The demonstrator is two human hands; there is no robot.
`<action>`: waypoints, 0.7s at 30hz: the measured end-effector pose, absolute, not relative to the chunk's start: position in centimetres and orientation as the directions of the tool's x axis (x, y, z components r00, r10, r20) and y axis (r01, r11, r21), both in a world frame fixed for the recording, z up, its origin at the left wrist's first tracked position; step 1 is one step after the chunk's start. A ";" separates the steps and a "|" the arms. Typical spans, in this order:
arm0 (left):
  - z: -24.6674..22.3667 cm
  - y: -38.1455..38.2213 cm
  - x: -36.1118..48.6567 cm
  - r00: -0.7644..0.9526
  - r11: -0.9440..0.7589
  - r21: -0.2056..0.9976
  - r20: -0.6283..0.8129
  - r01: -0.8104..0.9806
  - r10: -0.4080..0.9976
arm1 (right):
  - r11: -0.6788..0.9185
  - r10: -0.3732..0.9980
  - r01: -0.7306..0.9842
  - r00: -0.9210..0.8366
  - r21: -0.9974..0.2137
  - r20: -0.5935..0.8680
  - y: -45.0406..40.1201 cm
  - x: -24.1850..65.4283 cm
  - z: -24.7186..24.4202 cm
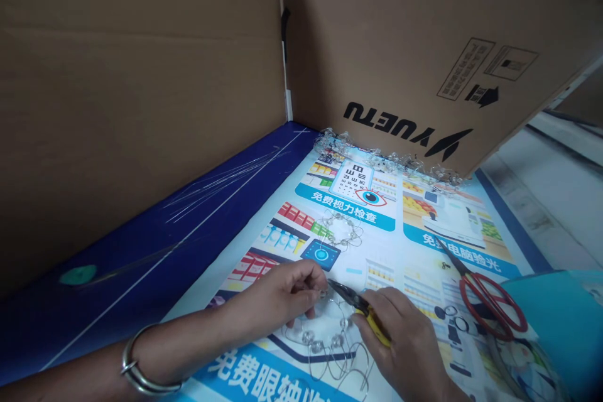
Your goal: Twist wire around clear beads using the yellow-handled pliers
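Observation:
My left hand (298, 289) pinches part of a ring of wire loops and clear beads (317, 346) over the printed poster. My right hand (400, 333) is wrapped round the yellow handles of long-nosed pliers (349, 296). The dark jaws of the pliers point left and meet the work at my left fingertips. Whether the jaws are closed on the wire I cannot tell. Thin wire loops hang from the beaded ring below both hands. Farther back on the poster lies another beaded wire ring (342, 230), apart from my hands.
Red-handled scissors (490, 304) lie at the right, beside a turquoise object (558, 320). Several beaded wire pieces (391, 163) line the foot of the cardboard wall (424, 31). Straight thin wires (221, 182) and a green piece (78, 274) rest on the blue surface at the left.

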State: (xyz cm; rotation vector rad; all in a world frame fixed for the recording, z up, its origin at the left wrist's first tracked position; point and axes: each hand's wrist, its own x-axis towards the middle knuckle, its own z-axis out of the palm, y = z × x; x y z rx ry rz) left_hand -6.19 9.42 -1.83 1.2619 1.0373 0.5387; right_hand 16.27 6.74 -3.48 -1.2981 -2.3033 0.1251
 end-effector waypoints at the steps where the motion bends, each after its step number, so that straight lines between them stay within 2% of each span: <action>1: -1.8 9.4 -6.2 0.468 0.269 0.942 -0.334 0.203 0.818 | 0.545 0.824 0.778 -0.428 -0.312 0.372 6.7 16.3 -3.5; 21: -1.9 9.5 -6.0 0.464 0.272 0.933 -0.354 0.237 0.812 | 0.562 0.814 0.758 -0.434 -0.332 0.387 6.8 16.3 -3.5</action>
